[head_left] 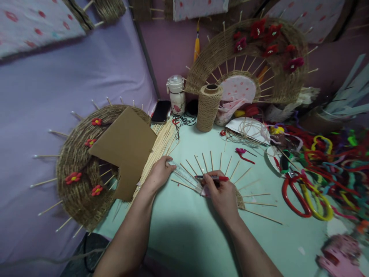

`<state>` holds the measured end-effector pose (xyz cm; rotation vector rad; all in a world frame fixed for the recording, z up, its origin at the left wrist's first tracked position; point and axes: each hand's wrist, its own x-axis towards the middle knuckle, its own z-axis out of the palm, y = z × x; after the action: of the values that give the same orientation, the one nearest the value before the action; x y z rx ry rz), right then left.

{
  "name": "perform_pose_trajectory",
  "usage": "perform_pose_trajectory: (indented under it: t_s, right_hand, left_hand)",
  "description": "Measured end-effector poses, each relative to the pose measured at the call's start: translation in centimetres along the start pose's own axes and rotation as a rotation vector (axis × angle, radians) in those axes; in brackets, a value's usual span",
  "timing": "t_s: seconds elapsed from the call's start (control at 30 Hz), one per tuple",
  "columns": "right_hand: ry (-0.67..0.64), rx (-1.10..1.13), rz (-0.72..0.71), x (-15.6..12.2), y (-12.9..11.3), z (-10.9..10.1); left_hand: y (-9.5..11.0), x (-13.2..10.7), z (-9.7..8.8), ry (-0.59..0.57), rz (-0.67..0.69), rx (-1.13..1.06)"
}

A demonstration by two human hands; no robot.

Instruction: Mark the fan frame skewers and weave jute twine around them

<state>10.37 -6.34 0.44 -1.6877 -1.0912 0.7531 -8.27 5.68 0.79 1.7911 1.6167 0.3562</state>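
Note:
My left hand pinches the far end of a clear ruler, which slants down to the right along a thin stick. In my right hand is a red pen, its dark tip pointing left toward the ruler. Beneath the right hand lies a small woven half-round fan frame, with several thin sticks spreading outward from it. The hand hides most of the woven middle and the ruler's near end.
To the left, a piece of brown cardboard leans over a larger woven fan and loose sticks. A twine spool and a white jar stand behind. Scissors and tangled coloured pipe cleaners lie right.

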Motion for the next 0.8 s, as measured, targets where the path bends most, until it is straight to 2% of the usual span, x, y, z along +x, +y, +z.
perform_pose_trajectory:
  t_s: [0.4, 0.8]
  right_hand:
    - [0.000, -0.037, 0.007, 0.04, -0.19, -0.02]
    - [-0.019, 0.027, 0.005, 0.03, 0.21, 0.04]
  left_hand:
    - [0.03, -0.03, 0.03, -0.009, -0.012, 0.001]
    - [-0.31, 0.13, 0.18, 0.003, 0.005, 0.003]
